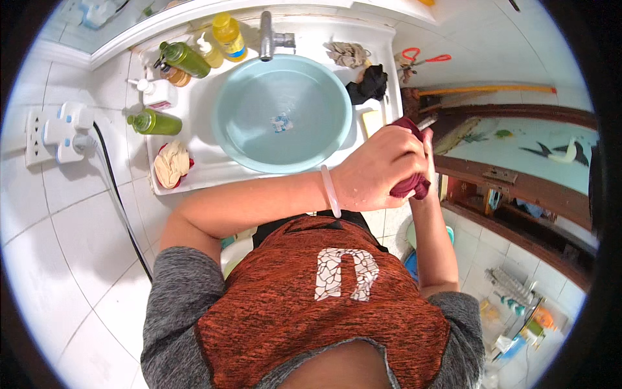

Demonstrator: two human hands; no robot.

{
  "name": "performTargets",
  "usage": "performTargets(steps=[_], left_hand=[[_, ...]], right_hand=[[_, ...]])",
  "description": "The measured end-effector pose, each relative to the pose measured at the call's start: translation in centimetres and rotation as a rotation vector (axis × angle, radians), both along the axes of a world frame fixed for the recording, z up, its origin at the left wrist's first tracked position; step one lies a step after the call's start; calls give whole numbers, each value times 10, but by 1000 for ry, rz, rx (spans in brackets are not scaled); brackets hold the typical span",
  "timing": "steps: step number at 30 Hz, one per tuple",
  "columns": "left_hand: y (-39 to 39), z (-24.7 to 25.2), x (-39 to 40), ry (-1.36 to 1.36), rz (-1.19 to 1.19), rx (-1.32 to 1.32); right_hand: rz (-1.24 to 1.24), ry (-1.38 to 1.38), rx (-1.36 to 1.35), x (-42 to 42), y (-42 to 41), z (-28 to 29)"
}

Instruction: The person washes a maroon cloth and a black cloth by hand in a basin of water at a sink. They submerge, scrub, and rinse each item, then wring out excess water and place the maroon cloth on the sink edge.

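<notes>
Both my hands are closed around a bunched dark red cloth (412, 186), to the right of the sink. My left hand (376, 165) reaches across from the left, a pale bangle on its wrist. Partly hidden behind it, my right hand (428, 158) grips the cloth from the other side. Parts of the cloth stick out above and below the fingers. A light blue plastic basin (221, 114) sits in the white sink (197, 167), under a metal faucet (266, 36). Whether the basin holds clear water is hard to tell.
Green bottles (158, 122), a white pump bottle (158, 93) and a yellow bottle (229, 39) line the sink's left and back. A cream cloth (172, 165), grey cloth (347, 53) and black cloth (371, 85) lie around the basin. A wooden-framed door (515, 187) stands right; a plugged-in power adapter (68, 132) left.
</notes>
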State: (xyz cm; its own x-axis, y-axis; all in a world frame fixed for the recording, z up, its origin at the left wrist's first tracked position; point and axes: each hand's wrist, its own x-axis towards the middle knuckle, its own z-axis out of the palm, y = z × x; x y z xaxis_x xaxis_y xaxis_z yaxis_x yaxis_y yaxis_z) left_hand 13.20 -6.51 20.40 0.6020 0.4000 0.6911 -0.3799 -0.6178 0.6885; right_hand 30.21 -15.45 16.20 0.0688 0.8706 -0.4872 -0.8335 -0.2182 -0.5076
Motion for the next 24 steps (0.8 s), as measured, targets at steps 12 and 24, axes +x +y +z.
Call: performTargets(steps=[12, 24], left_hand=[[-47, -51, 120, 521, -395, -1404], [-253, -37, 336, 559, -788, -435]], right_hand=[[-334, -252, 72, 79, -180, 21], [-657, -928, -250, 245, -426, 56]])
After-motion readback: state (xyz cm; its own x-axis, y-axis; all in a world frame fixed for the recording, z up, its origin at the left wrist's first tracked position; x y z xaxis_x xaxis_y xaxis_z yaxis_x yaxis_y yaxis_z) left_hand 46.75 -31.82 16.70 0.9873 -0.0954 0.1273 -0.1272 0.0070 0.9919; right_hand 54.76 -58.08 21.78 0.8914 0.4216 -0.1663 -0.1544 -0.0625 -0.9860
